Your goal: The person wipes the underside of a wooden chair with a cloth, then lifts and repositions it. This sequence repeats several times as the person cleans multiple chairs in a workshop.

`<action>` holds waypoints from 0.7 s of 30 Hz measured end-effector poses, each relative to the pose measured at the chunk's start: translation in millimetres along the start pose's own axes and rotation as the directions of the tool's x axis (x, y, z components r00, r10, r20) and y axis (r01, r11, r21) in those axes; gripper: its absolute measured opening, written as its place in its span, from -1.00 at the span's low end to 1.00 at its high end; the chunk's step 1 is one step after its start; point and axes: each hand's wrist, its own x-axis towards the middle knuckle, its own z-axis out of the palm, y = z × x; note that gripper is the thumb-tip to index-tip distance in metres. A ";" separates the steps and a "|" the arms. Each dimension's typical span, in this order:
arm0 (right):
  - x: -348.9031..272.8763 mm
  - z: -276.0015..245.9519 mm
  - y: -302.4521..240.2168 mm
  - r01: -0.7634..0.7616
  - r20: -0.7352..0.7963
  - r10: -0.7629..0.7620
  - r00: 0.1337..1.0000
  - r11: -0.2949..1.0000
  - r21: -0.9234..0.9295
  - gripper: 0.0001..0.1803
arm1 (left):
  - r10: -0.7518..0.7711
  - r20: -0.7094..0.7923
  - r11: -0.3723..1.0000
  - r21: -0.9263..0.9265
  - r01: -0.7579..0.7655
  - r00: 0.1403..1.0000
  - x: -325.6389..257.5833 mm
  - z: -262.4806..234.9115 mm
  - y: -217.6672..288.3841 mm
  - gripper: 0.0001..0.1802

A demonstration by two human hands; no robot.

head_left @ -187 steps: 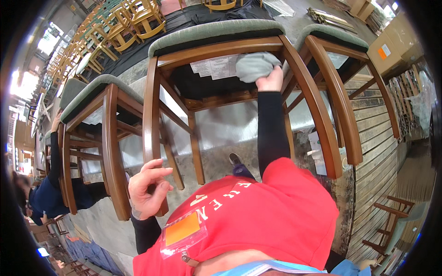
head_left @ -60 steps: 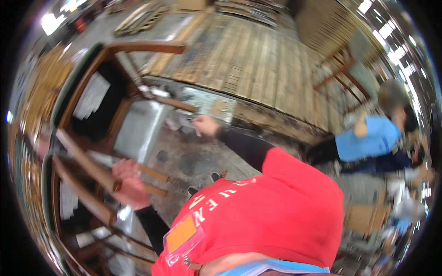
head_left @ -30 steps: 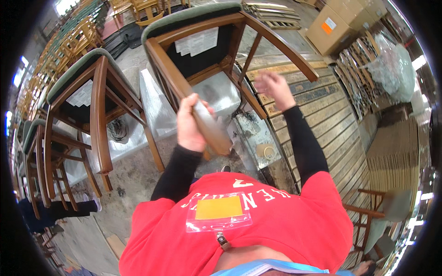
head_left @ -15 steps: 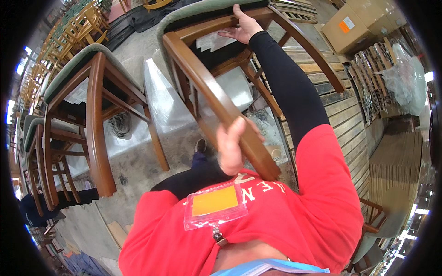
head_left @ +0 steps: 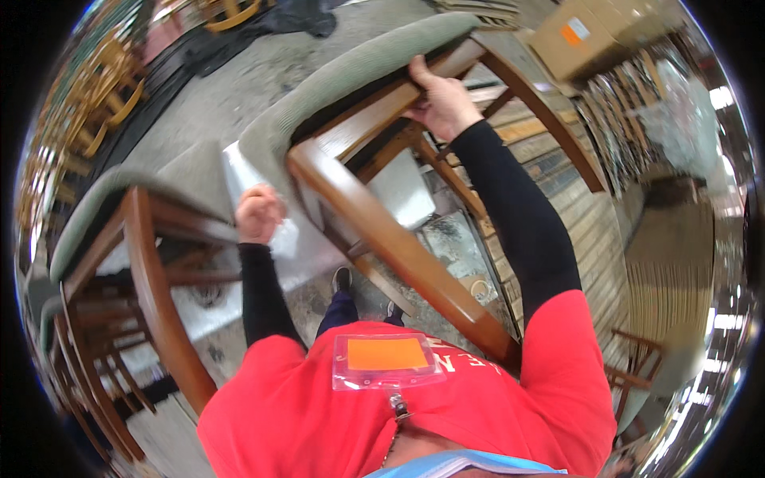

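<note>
A brown wooden chair [head_left: 398, 247] with a green padded seat [head_left: 351, 72] is tipped over in front of me, one leg slanting down to my chest. My right hand [head_left: 440, 102] grips the wooden seat rail at the far side, just under the padding. At the near corner of the padding, my left hand [head_left: 256, 213] is closed in a fist and seems to grip that corner. Both arms are in black sleeves below a red shirt.
A second chair of the same kind [head_left: 147, 271] stands close on my left, with more behind it. Clear plastic sheet [head_left: 398, 191] lies on the concrete floor below. A cardboard box [head_left: 594, 32] and wooden slats [head_left: 590, 207] are on the right, and yellow chairs [head_left: 103, 88] stand far left.
My left hand has left the chair leg and moved left to the seat corner. The chair has swung lower and closer, its leg now reaching my chest. My right hand stays on the seat rail.
</note>
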 end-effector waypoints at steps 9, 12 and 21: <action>4.9 -8.9 4.3 -0.042 -0.028 0.043 0.999 0.998 0.043 -0.40 | 0.349 -0.858 0.765 0.493 0.414 0.377 103.4 -60.6 -19.1 -0.41; 3.0 -1.7 1.0 0.004 0.006 -0.004 1.000 0.997 0.079 -0.54 | 0.286 -0.868 0.820 0.440 0.364 0.405 112.7 -58.0 -23.1 -0.39; -60.9 -40.2 -31.2 -0.168 0.071 0.172 0.982 0.984 -0.059 -0.61 | 0.055 -0.760 0.991 0.123 0.060 0.647 55.0 -32.2 -56.0 -0.36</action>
